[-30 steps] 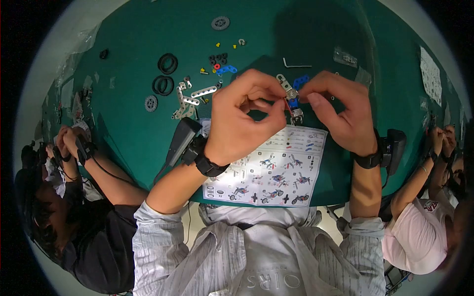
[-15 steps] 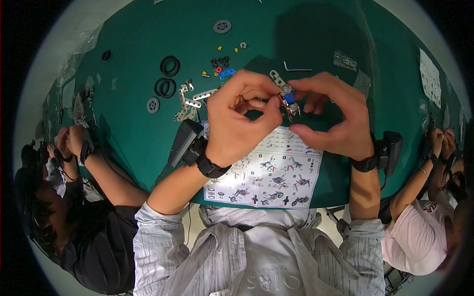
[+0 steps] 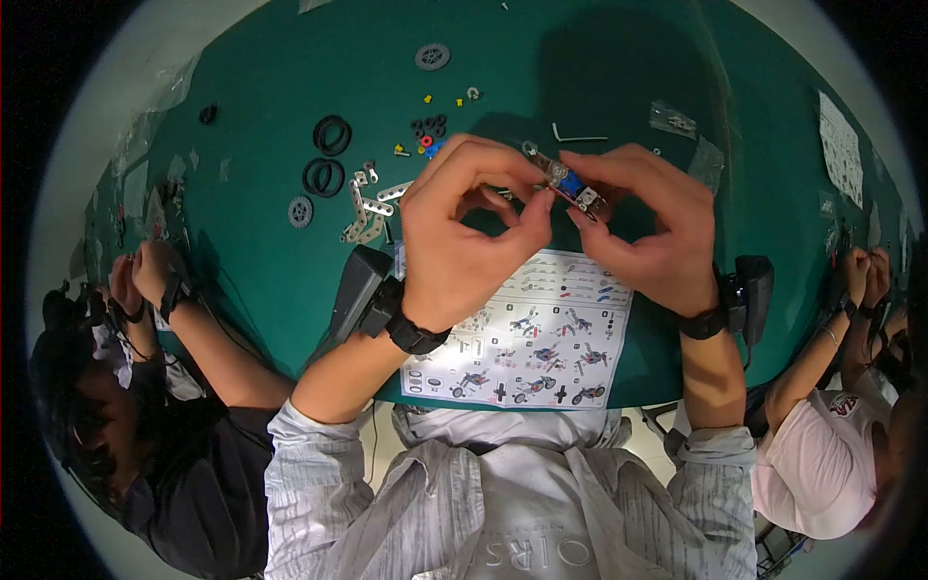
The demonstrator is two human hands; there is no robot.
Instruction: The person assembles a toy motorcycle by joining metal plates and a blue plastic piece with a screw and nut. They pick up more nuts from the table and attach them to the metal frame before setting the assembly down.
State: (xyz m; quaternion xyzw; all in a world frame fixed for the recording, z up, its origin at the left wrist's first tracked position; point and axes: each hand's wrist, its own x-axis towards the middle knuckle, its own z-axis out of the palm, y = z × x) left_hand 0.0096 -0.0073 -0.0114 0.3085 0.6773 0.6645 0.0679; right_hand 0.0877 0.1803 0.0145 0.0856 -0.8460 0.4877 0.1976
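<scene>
Between my two hands is a small model assembly [image 3: 572,184] of metal strips and a blue piece, raised above the printed instruction sheet [image 3: 522,372]. My left hand [image 3: 464,232] pinches its left side between thumb and fingers. The fingertips of my right hand [image 3: 662,227] close on its right end, thumb below and index finger above. Parts of the assembly are covered by the fingertips. Just left of my left hand lie perforated metal strips [image 3: 367,208], and a blue part [image 3: 433,151] shows partly behind it.
Black rubber tyres [image 3: 333,135], grey wheels [image 3: 432,57], small black rings [image 3: 428,126] and yellow pieces [image 3: 459,101] lie on the green table [image 3: 261,261]. An L-shaped hex key [image 3: 580,137] and plastic bags [image 3: 672,119] are beyond my right hand. Co-workers sit on both sides.
My right hand has moved in from an open pose and now grips the assembly's right end. The assembly has tilted, its upper end turning left. My left hand keeps its hold.
</scene>
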